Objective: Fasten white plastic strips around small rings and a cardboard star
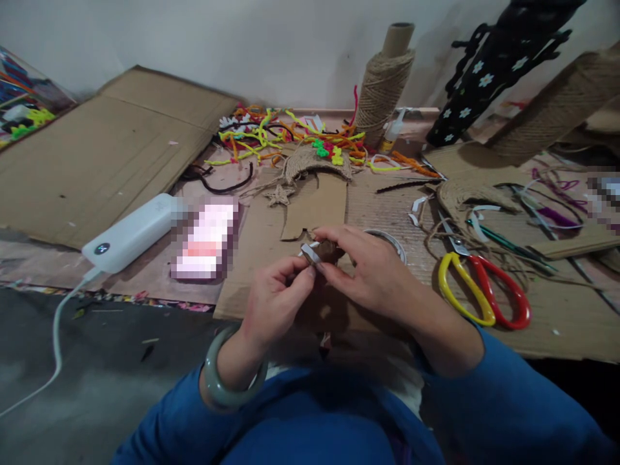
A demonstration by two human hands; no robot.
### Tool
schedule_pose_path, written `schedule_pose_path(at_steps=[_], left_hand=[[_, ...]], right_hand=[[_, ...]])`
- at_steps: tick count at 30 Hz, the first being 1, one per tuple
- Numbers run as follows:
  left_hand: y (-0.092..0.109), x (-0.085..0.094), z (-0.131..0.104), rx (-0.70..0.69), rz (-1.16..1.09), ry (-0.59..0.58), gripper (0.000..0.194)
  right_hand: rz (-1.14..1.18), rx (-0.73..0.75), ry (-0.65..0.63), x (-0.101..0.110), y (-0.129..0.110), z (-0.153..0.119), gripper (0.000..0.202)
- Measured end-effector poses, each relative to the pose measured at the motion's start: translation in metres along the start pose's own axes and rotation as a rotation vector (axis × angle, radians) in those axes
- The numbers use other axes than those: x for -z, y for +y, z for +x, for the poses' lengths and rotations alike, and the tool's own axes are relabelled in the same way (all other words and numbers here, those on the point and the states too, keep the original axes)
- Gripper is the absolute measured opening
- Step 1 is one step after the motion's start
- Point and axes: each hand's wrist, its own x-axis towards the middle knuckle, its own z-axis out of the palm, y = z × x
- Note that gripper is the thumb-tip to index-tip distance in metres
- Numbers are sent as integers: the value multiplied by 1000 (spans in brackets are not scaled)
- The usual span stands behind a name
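Head — left hand, right hand pinch pale strip.

A hand could pass over the bare corrugated cardboard between phone and cut panel — scissors obstruct the right, pipe cleaners the back.

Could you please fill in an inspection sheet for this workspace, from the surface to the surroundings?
Surface: cardboard over a table; small scraps visible.
Things in work: small piece with a white strip, between the fingers.
Clutter: pipe cleaners tangled at the back; scissors and loose twine on the right.
Hands: left and right both pinch the piece.
Cables: white cable from the power bank, hanging off the front edge.
Surroundings: pale wall behind; people nearby, nothing seen.
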Motion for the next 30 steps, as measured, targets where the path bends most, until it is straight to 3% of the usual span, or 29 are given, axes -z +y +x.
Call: schedule_pose_path(at_steps=[7,18,30], left_hand=[[1,0,1,-16,52,18,19],[6,-2,-1,2,109,23,19],[6,-2,-1,-11,108,26,18]], right_hand=[[-128,12,-34,2,-3,-1,30],[-70,-27,-97,4,0,0,30],[-54,-9,-69,4,1,2,29]])
